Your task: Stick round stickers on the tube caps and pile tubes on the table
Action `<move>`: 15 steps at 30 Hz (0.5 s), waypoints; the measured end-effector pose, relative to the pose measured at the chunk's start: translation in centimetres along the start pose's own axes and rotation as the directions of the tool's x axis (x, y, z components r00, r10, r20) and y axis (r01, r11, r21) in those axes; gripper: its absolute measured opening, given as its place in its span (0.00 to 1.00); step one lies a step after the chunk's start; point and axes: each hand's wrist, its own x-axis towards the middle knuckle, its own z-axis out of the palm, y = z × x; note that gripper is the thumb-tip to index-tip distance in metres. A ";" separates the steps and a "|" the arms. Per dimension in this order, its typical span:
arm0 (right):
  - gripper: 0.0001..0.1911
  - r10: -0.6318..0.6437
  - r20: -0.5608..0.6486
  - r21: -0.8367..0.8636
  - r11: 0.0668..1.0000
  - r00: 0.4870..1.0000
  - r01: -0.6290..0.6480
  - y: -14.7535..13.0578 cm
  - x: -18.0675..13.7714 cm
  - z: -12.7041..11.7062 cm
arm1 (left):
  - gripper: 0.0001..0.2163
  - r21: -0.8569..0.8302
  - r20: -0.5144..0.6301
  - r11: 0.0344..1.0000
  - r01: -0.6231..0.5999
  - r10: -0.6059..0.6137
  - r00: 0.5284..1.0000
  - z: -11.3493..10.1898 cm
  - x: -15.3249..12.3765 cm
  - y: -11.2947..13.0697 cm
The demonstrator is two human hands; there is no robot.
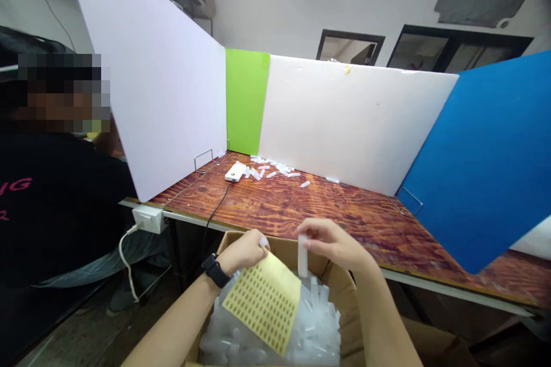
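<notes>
My left hand, with a black watch on the wrist, is closed on the top corner of a yellow sheet of small stickers, which hangs down over a cardboard box. My right hand pinches a small clear plastic tube upright, just right of the sheet. Both hands hover above the box, which is full of clear plastic tubes in a plastic bag.
A wooden table is walled by white, green and blue boards. Several loose tubes and a white power bank with a black cable lie at the back. A person in black sits at left beside a white socket.
</notes>
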 end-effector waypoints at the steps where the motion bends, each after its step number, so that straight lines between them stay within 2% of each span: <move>1: 0.08 0.042 0.103 -0.052 0.998 0.994 -0.036 0.3 0.3 0.3 | 0.08 0.014 -0.002 1.000 0.007 -0.007 1.000 0.0 -0.1 0.0; 2: 0.07 0.078 0.146 -0.090 0.994 0.986 -0.065 0.8 0.7 0.6 | 0.07 0.022 -0.011 1.000 0.009 -0.008 1.000 0.1 -0.2 0.0; 3: 0.07 0.107 0.119 -0.103 0.990 0.987 -0.095 1.4 1.2 0.9 | 0.06 0.025 -0.019 1.000 0.011 -0.010 1.000 0.1 -0.4 0.0; 4: 0.08 0.126 0.016 -0.095 0.988 0.992 -0.124 2.1 1.7 1.1 | 0.06 0.020 -0.023 1.000 0.021 -0.021 1.000 0.1 -0.5 0.0; 5: 0.10 0.143 -0.153 -0.077 0.985 0.978 -0.156 2.8 2.3 1.3 | 0.05 0.007 -0.025 0.999 0.039 -0.039 0.999 0.0 -0.6 0.0; 6: 0.13 0.160 -0.339 -0.062 0.980 0.927 -0.191 3.5 2.8 1.4 | 0.05 -0.008 -0.015 0.998 0.061 -0.061 0.998 0.0 -0.7 0.0; 7: 0.17 0.173 -0.495 -0.056 0.972 0.851 -0.229 4.0 3.3 1.6 | 0.04 -0.027 -0.005 0.996 0.081 -0.081 0.997 0.0 -0.7 0.0; 8: 0.22 0.177 -0.588 -0.073 0.960 0.789 -0.269 4.4 3.6 1.7 | 0.04 -0.049 -0.005 0.995 0.093 -0.093 0.996 0.0 -0.6 0.0; 9: 0.26 0.170 -0.635 -0.102 0.949 0.754 -0.300 4.6 3.8 1.8 | 0.04 -0.070 -0.028 0.993 0.094 -0.096 0.995 0.0 -0.5 0.0; 11: 0.26 0.117 -0.642 -0.169 0.943 0.758 -0.288 4.2 3.8 2.3 | 0.03 -0.130 -0.119 0.990 0.057 -0.073 0.990 0.1 -0.2 0.2; 13: 0.18 0.018 -0.651 -0.226 0.950 0.759 -0.217 3.0 3.5 3.0 | 0.01 -0.249 -0.250 0.968 -0.016 -0.048 0.967 0.2 0.0 0.5; 15: 0.11 -0.085 -0.660 -0.292 0.945 0.747 -0.150 1.6 3.1 4.0 | 0.03 -0.407 -0.347 0.910 -0.083 -0.070 0.935 0.2 0.2 1.0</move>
